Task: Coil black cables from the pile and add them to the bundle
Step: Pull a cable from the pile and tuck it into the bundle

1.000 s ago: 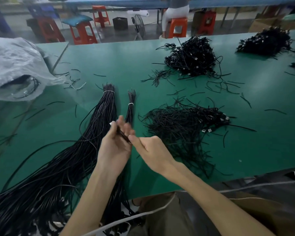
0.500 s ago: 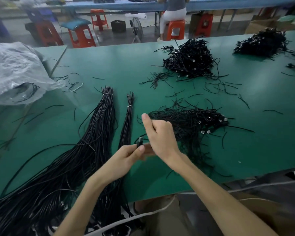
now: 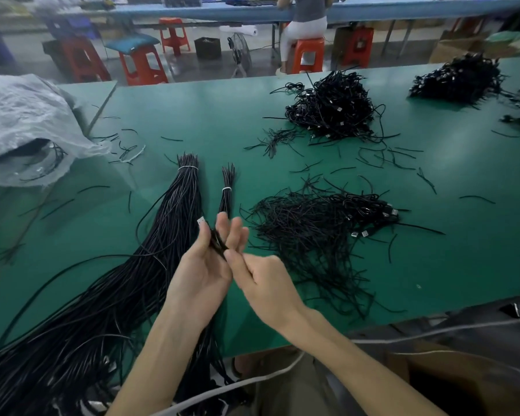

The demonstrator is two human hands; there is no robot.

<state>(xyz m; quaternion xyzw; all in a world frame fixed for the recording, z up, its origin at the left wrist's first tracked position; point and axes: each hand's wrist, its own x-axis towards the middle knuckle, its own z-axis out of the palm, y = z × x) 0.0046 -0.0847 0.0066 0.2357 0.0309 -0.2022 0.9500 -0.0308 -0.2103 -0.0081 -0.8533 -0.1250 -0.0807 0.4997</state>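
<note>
A short black cable point(image 3: 216, 241) with a silver plug at its top end stands between my two hands over the green table point(image 3: 192, 115). My left hand point(image 3: 204, 265) holds it between thumb and raised fingers. My right hand point(image 3: 261, 280) pinches the cable's lower end with curled fingers. Left of my hands lies a large tied bundle of long black cables point(image 3: 150, 259), and a thin tied bundle point(image 3: 226, 193) sits just beyond my fingers. A loose pile of black cables point(image 3: 318, 229) spreads to the right.
Two more heaps of black cables point(image 3: 330, 109) point(image 3: 460, 79) lie at the far side. A crumpled plastic bag point(image 3: 21, 127) sits at the left. Short cable scraps are scattered over the table. A person sits on an orange stool point(image 3: 308, 52) beyond.
Both hands lifted from near the pile's edge and came back toward the bundles. The cable now stands upright in my left hand, with the right hand pinching its lower end.
</note>
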